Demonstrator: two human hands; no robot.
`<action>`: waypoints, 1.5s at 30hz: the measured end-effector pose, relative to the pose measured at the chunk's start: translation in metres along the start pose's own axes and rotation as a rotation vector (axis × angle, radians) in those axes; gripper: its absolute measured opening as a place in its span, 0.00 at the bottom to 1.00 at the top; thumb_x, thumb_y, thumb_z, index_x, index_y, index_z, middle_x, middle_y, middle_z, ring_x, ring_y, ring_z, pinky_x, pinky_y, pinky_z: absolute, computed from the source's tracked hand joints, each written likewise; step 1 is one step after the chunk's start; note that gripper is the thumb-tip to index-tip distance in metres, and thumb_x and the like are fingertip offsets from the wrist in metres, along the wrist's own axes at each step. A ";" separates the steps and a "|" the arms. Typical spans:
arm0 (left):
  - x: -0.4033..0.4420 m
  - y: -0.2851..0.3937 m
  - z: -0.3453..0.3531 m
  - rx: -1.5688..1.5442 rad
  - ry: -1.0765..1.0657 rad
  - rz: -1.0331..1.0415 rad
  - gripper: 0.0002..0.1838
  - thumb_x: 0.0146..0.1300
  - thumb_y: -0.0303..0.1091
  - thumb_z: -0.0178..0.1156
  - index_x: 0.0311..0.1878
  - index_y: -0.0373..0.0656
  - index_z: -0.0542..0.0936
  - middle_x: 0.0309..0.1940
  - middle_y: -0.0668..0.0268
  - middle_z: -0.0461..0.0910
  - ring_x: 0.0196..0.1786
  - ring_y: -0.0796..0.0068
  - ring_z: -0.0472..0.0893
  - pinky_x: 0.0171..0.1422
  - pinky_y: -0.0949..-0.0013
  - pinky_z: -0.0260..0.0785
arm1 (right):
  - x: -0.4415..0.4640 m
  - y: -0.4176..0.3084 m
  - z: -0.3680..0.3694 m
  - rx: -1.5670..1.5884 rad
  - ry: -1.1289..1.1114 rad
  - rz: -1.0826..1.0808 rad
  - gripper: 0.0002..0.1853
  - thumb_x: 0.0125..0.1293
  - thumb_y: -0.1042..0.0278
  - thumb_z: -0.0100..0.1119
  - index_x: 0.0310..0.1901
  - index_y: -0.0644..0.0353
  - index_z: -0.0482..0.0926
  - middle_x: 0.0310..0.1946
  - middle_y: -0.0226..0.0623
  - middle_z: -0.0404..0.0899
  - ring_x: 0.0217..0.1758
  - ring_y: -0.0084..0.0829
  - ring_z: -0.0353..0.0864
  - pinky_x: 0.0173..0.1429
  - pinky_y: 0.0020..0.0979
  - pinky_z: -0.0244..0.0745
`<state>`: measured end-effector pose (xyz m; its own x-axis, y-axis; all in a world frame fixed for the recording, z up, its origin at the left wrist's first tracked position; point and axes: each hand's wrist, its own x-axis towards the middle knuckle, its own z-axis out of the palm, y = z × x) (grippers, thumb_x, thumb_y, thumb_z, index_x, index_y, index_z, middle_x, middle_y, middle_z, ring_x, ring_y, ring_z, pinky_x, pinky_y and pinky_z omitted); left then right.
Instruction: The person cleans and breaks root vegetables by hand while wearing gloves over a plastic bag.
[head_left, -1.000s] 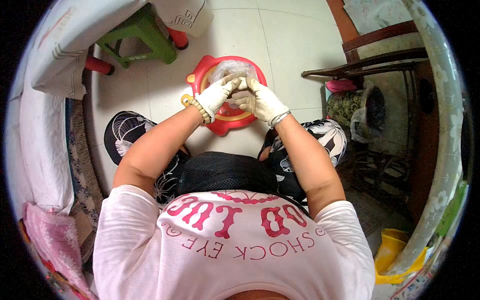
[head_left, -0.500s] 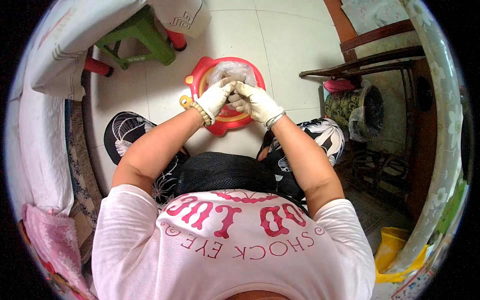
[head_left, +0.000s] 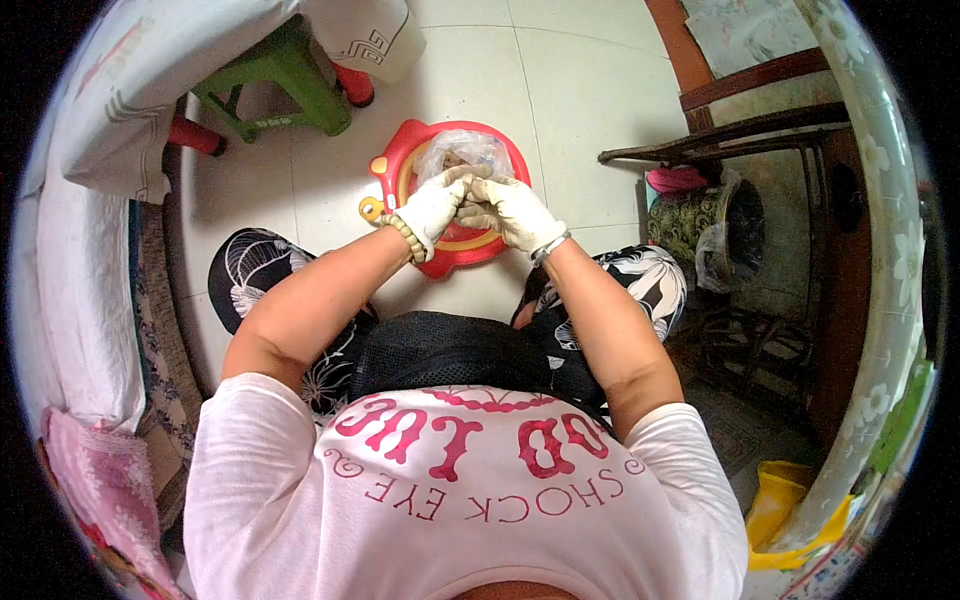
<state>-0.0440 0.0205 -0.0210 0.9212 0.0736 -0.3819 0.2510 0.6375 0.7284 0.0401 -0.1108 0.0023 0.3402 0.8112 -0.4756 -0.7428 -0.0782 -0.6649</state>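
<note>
In white work gloves, my left hand (head_left: pixel 437 208) and my right hand (head_left: pixel 512 211) meet over a red basin (head_left: pixel 394 150) with a yellow inner ring. The fingers of both are bent and drawn together at the tips. Whatever sits between them is too small or too hidden to name. Just beyond my fingertips a clear plastic bag (head_left: pixel 478 142) lies in the basin, with something brownish inside. A yellow round piece (head_left: pixel 371 209) sticks out at the basin's left side, near my left wrist.
A green plastic stool (head_left: pixel 275 80) stands at the upper left, by a cloth-covered table (head_left: pixel 110 130). To the right are a dark wooden frame (head_left: pixel 720 146) and a patterned round container (head_left: pixel 690 218). A yellow bag (head_left: pixel 780 510) is at the lower right.
Both hands stay together over the basin. My right hand has shifted slightly down, and its fingers are tucked closer to the left hand. The basin and bag sit slightly lower in view.
</note>
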 end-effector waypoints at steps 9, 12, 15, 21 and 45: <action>-0.006 0.001 0.011 0.182 0.102 0.009 0.17 0.67 0.28 0.44 0.59 0.38 0.67 0.47 0.62 0.76 0.45 0.76 0.78 0.44 0.78 0.74 | -0.001 -0.002 0.007 -0.035 0.025 -0.014 0.10 0.66 0.72 0.46 0.48 0.60 0.72 0.36 0.32 0.79 0.33 0.24 0.81 0.34 0.22 0.80; 0.000 -0.009 0.002 0.163 0.091 0.048 0.17 0.67 0.28 0.44 0.59 0.39 0.68 0.46 0.63 0.76 0.44 0.76 0.78 0.44 0.78 0.74 | 0.001 0.001 0.009 -0.039 0.030 -0.028 0.11 0.66 0.73 0.45 0.48 0.58 0.72 0.34 0.31 0.79 0.31 0.23 0.81 0.32 0.20 0.79; 0.001 -0.008 -0.001 0.240 0.063 0.028 0.17 0.68 0.28 0.44 0.59 0.40 0.68 0.46 0.63 0.76 0.44 0.75 0.78 0.44 0.78 0.74 | 0.005 0.002 0.009 -0.072 0.035 -0.028 0.10 0.66 0.73 0.45 0.48 0.59 0.72 0.34 0.31 0.79 0.31 0.22 0.80 0.32 0.20 0.78; -0.002 -0.002 0.006 0.028 0.119 -0.003 0.17 0.68 0.32 0.46 0.58 0.42 0.70 0.47 0.63 0.76 0.44 0.75 0.78 0.44 0.75 0.74 | 0.007 -0.002 0.005 -0.007 -0.028 0.043 0.11 0.67 0.70 0.48 0.49 0.60 0.72 0.39 0.33 0.78 0.38 0.25 0.79 0.38 0.24 0.78; -0.005 0.007 0.017 0.184 0.087 0.138 0.18 0.68 0.34 0.45 0.58 0.38 0.67 0.51 0.60 0.73 0.51 0.71 0.75 0.53 0.71 0.71 | 0.005 -0.007 0.002 0.061 0.003 -0.025 0.11 0.63 0.73 0.49 0.47 0.60 0.72 0.37 0.35 0.77 0.33 0.29 0.81 0.35 0.26 0.82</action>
<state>-0.0419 0.0117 -0.0044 0.9234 0.2217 -0.3133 0.1814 0.4673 0.8653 0.0456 -0.1051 0.0058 0.3608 0.8105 -0.4613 -0.7681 -0.0223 -0.6400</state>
